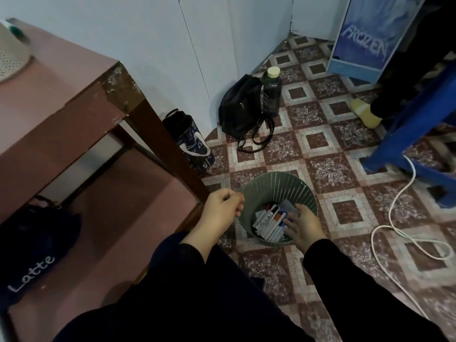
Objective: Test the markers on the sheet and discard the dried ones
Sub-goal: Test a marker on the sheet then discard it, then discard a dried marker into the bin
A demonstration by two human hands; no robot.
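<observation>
1. Heap of white-barrelled plastic markers with coloured caps [269,224], lying crosswise at the bottom of the round green slotted waste bin [278,180].
2. Probably light, stiff and smooth, so apt to roll and slide over one another. Hardly fragile. Best pinched mid-barrel, or raked together as a bundle.
3. Right hand [306,225] inside the bin by its right wall, fingers [289,222] stretched flat on the heap's right edge, nothing clasped.
4. Left hand [223,208] over the bin's left rim, loosely curled, nothing visible in it.
5. Heap touching the right fingertips, on their side toward the bin's centre, none enclosed.
</observation>
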